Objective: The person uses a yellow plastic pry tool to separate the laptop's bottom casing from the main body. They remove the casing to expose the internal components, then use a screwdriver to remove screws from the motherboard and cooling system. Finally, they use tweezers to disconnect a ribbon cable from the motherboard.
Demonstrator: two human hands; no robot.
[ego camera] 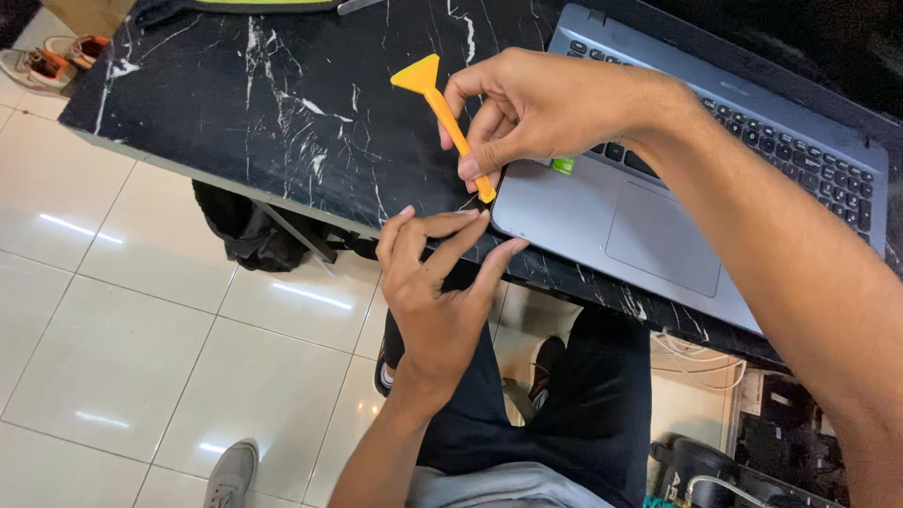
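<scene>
My right hand (538,105) grips a yellow-orange plastic pry tool (440,108) by its handle. The tool's wide flat blade points up and away, and its narrow end rests at the front left corner of a grey open laptop (602,212). My left hand (435,282) hovers just below that corner, fingers spread and slightly curled, with the fingertips touching the laptop's edge and the table rim. It holds nothing.
The laptop lies on a black marble table (282,103) with white veins. Under the table sit a black bag (246,230) and cables (691,356). My legs in dark trousers, shoes (38,64) at the top left, and another foot (230,475) rest on white floor tiles.
</scene>
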